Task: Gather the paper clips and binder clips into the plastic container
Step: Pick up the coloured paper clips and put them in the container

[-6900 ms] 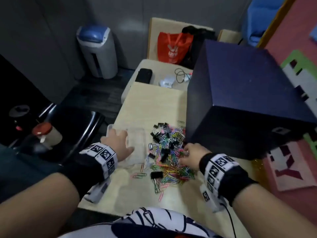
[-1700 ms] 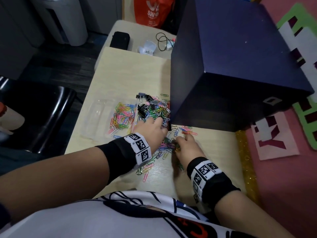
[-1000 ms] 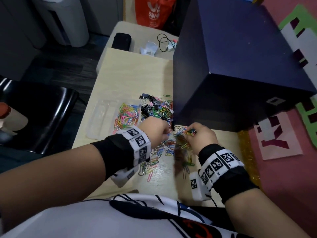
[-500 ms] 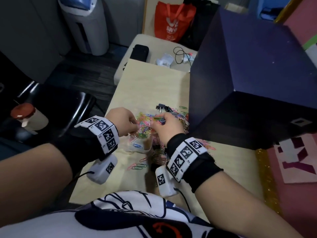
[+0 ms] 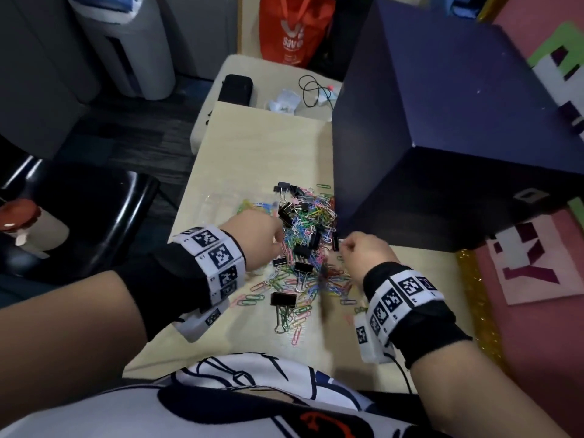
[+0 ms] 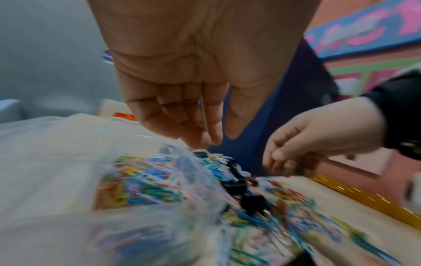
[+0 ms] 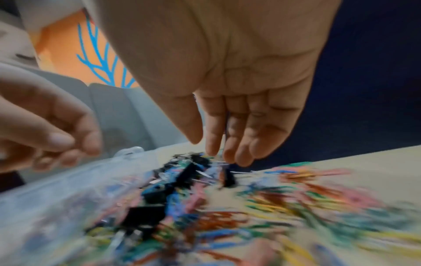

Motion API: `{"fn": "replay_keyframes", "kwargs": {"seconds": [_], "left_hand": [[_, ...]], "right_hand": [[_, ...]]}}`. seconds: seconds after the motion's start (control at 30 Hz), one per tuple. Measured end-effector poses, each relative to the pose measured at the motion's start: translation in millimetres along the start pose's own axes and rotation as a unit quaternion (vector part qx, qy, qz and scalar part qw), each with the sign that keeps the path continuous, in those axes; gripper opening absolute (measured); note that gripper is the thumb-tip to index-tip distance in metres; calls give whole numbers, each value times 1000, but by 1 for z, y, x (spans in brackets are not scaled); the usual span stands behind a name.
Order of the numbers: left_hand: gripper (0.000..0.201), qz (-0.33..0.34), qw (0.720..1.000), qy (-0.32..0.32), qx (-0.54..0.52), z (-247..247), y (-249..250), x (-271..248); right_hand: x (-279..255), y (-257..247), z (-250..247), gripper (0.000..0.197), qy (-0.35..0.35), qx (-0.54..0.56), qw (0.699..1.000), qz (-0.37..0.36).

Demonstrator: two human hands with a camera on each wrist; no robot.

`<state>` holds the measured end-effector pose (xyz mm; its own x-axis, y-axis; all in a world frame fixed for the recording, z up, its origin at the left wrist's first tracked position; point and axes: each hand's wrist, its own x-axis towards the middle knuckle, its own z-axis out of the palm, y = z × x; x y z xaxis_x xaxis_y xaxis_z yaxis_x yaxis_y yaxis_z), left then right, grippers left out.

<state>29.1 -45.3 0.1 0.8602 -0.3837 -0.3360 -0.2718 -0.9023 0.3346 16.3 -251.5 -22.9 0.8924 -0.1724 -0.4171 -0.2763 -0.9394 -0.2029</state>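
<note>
A heap of coloured paper clips [image 5: 311,230] mixed with black binder clips [image 5: 283,299] lies mid-table. Left of it sits the clear plastic container [image 5: 221,200], partly hidden by my left hand [image 5: 268,238], with coloured clips inside [image 6: 141,180]. In the left wrist view my left hand [image 6: 205,141] hangs over the container's right edge [image 6: 193,180], fingers relaxed and holding nothing. My right hand [image 5: 347,248] hovers at the heap's right side. Its fingers [image 7: 227,153] point down over the binder clips [image 7: 189,172], holding nothing that I can make out. Both wrist views are blurred.
A big dark blue box [image 5: 442,137] stands against the heap's right side. The wooden table [image 5: 252,147] runs away from me, with a black phone [image 5: 235,86] and a cable [image 5: 313,90] on a second table behind. A black chair [image 5: 94,216] stands at left.
Half a second ago both hands were together over the container with clips. Now they have drawn apart and come back over the heap, the right hand furthest right.
</note>
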Motion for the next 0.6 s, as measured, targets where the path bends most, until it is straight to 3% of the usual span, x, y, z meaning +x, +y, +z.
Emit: {"fn": "replay_keyframes", "kwargs": {"seconds": [0.1,0.17,0.3,0.47,0.6], "left_hand": [[30,66,995,-29,69,18,21,4],[38,97,986,-48,126,29,35,7],[49,83,971,-81,207,39,48,10],[49,52,964,-120,233,38,55,16],[44,47,960,-133,241,40,58,20]], "right_hand": [[3,29,7,34,31,12,998,44],[3,42,19,45,10,6,1000,8],[-6,50,40,51,-26,-34,997,-60],[-29,52,45,38,13,-45,994,-100],[-20,54,28,31,60,1,998,4]]}}
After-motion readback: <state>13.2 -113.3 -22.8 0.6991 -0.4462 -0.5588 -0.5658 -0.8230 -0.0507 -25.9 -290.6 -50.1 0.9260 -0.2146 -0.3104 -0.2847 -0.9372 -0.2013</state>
